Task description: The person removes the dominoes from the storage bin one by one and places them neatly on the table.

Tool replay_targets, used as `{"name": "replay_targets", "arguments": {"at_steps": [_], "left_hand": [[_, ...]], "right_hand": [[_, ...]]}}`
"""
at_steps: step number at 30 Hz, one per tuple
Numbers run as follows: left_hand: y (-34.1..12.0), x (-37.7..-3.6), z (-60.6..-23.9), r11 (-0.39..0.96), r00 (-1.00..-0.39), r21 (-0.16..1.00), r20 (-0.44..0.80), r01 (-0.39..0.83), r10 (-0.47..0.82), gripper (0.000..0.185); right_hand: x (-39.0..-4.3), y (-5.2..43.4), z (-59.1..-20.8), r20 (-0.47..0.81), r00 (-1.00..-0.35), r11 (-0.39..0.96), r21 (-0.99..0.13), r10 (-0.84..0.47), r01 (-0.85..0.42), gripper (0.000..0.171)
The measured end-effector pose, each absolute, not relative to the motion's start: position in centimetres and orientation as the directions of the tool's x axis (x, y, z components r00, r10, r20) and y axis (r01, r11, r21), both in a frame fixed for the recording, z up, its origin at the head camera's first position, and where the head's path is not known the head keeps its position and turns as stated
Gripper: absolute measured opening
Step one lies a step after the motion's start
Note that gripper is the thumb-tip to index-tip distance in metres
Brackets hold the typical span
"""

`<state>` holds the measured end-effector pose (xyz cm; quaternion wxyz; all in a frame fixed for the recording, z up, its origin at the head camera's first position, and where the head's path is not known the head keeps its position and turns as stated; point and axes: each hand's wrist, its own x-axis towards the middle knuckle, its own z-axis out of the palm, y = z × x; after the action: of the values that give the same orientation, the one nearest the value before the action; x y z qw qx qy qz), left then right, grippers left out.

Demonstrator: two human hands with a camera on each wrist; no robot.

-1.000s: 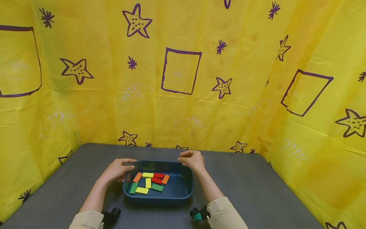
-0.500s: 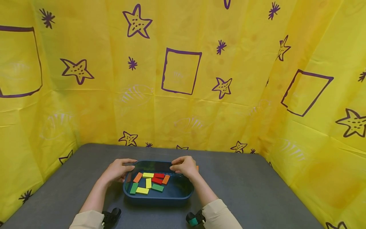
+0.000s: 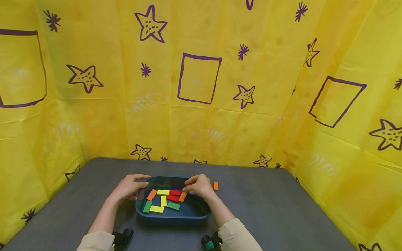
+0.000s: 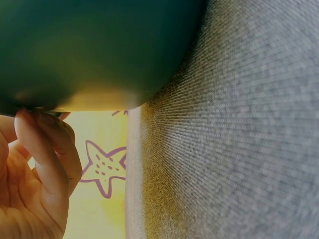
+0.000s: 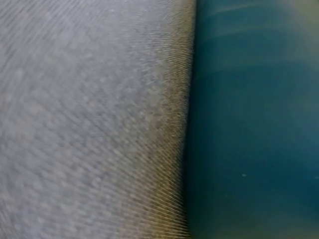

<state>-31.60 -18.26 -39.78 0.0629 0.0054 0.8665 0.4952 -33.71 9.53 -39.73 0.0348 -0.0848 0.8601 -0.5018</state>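
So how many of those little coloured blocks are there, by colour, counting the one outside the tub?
Orange blocks: 3, one on the table
Yellow blocks: 3
Red blocks: 2
Green blocks: 2
Total: 10

Two bare hands, left hand (image 3: 128, 187) & right hand (image 3: 198, 185), forearms uncovered. Beige long sleeves (image 3: 94, 241) pushed back approx. to elbows. Small black wrist-cam unit (image 3: 122, 237) under each arm; right unit (image 3: 210, 241) w/ teal-green face.
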Motion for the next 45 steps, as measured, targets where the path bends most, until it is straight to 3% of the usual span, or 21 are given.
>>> {"name": "replay_targets", "arguments": {"at_steps": [16, 33, 45], "left_hand": [[-18.0, -31.5, -39.8, 0.504, -0.993, 0.862, -0.103, -0.059, 0.06, 0.044], [-18.0, -31.6, -39.9, 0.51, -0.992, 0.857, -0.114, -0.072, 0.052, 0.044], [-18.1, -31.6, -40.0, 0.501, -0.992, 0.863, -0.114, -0.07, 0.057, 0.045]], "right_hand": [[-33.8, 9.0, -41.0, 0.054, -0.978, 0.663, -0.728, -0.2, -0.176, 0.028], [-33.5, 8.3, -41.6, 0.053, -0.977, 0.723, -0.665, -0.207, -0.189, 0.04], [-33.4, 8.4, -41.3, 0.074, -0.966, 0.736, -0.634, -0.25, -0.239, 0.036]]}}
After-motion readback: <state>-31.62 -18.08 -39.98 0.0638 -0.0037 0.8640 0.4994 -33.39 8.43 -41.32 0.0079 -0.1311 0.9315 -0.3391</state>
